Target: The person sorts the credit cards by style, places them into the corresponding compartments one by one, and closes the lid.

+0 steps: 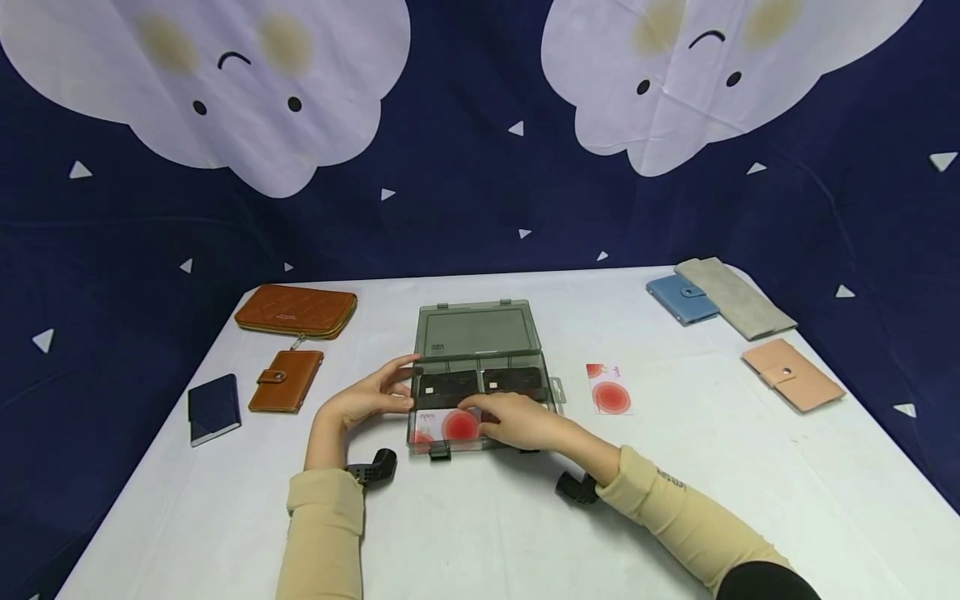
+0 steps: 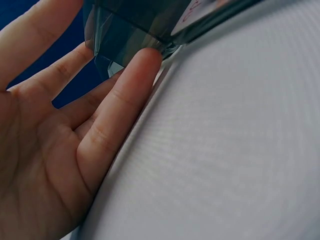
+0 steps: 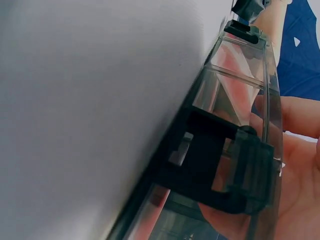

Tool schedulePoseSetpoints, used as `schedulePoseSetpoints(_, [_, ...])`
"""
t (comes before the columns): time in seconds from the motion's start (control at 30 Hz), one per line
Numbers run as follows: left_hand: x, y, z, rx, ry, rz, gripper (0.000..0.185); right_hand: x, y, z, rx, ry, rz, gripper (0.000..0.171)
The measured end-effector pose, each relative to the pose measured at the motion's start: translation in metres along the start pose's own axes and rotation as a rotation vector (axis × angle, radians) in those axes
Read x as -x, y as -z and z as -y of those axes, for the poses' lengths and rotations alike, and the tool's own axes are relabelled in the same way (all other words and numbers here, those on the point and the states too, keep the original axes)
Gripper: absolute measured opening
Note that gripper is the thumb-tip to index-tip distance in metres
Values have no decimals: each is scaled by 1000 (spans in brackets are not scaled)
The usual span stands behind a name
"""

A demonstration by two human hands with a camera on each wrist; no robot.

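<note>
At the centre of the head view we see a smoky transparent case (image 1: 480,375) lying open on the white table (image 1: 675,500), lid folded back toward the top of the frame. The left hand (image 1: 367,400) rests its straight, relaxed fingers (image 2: 132,85) against the case's left wall, apparently to steady it. The right hand (image 1: 517,419) lies flat-fingered over a white card with a red disc (image 1: 450,423) in the near compartment, pressing rather than grasping it. A second such card (image 1: 609,388) lies right of the case; wallets (image 1: 296,310) ring the table's edges.
</note>
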State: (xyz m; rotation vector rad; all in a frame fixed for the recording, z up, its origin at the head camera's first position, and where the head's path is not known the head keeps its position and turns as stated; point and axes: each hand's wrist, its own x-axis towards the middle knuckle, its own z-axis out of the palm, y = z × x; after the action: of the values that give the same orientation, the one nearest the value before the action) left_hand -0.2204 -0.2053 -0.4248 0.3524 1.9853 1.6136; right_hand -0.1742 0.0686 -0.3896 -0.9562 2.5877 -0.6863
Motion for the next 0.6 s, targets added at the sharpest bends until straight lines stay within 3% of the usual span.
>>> schedulePoseSetpoints(0.27, [-1,0,1,12,-11,11,86,2,4,-2,-39,-8,16,41])
schedulePoseSetpoints(0.6, [0,2,1,-23,-22,10,86,28,43,-35,-173,-55,-246,31])
